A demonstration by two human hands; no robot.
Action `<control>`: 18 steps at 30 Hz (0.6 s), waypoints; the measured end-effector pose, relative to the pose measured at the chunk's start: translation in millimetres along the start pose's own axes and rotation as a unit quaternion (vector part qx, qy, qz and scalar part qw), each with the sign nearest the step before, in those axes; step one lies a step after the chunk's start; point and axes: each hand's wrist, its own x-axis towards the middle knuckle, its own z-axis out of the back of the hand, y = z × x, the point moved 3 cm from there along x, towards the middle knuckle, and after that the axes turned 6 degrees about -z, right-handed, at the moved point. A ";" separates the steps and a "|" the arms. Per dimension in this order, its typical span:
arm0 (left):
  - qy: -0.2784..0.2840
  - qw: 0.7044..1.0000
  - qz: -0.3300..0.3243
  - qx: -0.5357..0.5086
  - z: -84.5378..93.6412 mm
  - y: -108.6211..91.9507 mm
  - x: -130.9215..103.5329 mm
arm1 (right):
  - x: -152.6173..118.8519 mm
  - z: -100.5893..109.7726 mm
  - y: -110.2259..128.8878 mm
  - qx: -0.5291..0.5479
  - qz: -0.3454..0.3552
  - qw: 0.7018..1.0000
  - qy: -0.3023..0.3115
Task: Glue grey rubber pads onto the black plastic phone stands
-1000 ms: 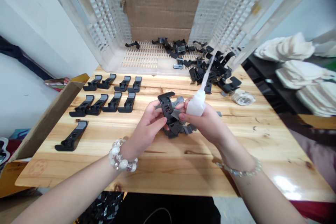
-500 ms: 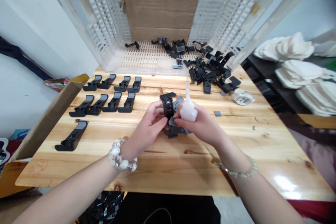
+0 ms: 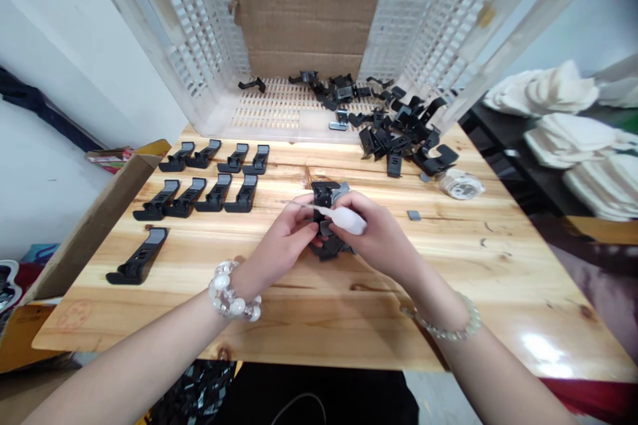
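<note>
My left hand is closed around a black plastic bracket, which stands above the middle of the table. In my right hand is a small white squeeze bottle with a long thin nozzle, now lying across the bracket and pointing left. A grey pad sits at the bracket's lower end, near the fingertips of both hands. Beneath my hands is a small heap of grey pads, partly hidden by my fingers.
Several finished-looking black brackets stand in rows at the left. A white plastic crate lies on its side behind, with loose black brackets spilling out. To the right are a tape roll and a single grey pad.
The bottle has tipped from nozzle upward to nozzle pointing left over the bracket. My right hand has turned with it; my left hand has barely moved.
</note>
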 end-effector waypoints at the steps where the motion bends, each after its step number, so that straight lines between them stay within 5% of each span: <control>1: 0.001 1.000 0.002 -0.001 0.0 0.6 0.3 | 0.4 0.1 -0.5 -0.001 -0.002 1.000 -0.012; 10: 0.033 0.999 0.032 -0.019 -1.8 1.5 -2.0 | 2.8 5.1 -5.0 0.112 -0.038 0.990 -0.071; 18: 0.040 0.999 0.013 0.015 -2.1 2.1 -0.2 | 0.9 1.9 0.5 0.063 0.007 0.995 -0.078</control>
